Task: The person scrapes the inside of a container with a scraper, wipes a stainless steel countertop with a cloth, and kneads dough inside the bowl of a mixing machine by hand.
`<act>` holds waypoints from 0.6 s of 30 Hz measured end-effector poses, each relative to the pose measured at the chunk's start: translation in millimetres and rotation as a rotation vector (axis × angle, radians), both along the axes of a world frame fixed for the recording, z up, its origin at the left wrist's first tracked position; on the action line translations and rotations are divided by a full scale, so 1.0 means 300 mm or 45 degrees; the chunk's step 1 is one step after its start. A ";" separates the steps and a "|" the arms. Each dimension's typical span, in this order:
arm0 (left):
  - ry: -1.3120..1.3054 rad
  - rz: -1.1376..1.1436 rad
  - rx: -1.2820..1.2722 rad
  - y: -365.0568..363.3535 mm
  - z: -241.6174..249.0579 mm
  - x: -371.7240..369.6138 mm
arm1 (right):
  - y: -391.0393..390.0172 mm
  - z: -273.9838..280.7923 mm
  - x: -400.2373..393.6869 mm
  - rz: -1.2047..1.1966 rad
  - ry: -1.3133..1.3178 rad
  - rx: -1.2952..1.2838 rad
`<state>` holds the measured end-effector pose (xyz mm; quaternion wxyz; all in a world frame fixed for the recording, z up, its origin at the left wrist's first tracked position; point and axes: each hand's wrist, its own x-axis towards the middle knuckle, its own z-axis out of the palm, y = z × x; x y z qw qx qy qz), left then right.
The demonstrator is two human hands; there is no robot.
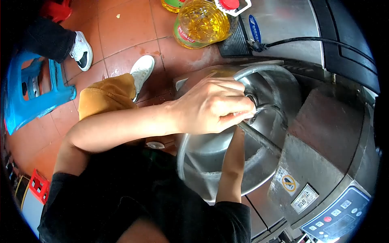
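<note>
My left hand [219, 105] is closed above the steel mixer bowl [184, 162], its fingertips at the curved metal mixing hook [273, 108] and the end of a straight metal rod [261, 139]. Whatever it grips is hidden behind the fingers. My right forearm [233, 174] reaches over the near rim into the bowl, passing beneath the left hand. That hand and its fingers are out of sight behind the left one. Pale residue marks the bowl's inner wall.
The mixer's body with its control panel [338, 216] stands on the right. Oil jugs [202, 22] sit on the tiled floor beyond the bowl. A black power cable [308, 39] crosses a steel appliance. Another person's shoe [82, 52] is near a blue plastic stool [24, 105].
</note>
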<state>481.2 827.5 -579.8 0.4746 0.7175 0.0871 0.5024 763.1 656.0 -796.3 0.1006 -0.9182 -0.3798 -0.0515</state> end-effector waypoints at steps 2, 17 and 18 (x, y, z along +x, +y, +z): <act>0.014 -0.004 0.009 0.002 -0.003 0.001 | -0.014 -0.016 0.003 -0.012 0.018 0.006; 0.106 0.006 0.072 -0.001 -0.001 -0.005 | -0.131 0.503 -0.380 0.434 0.529 -0.871; 0.133 -0.003 0.081 0.001 0.005 -0.012 | -0.100 0.489 -0.383 0.301 0.910 -0.284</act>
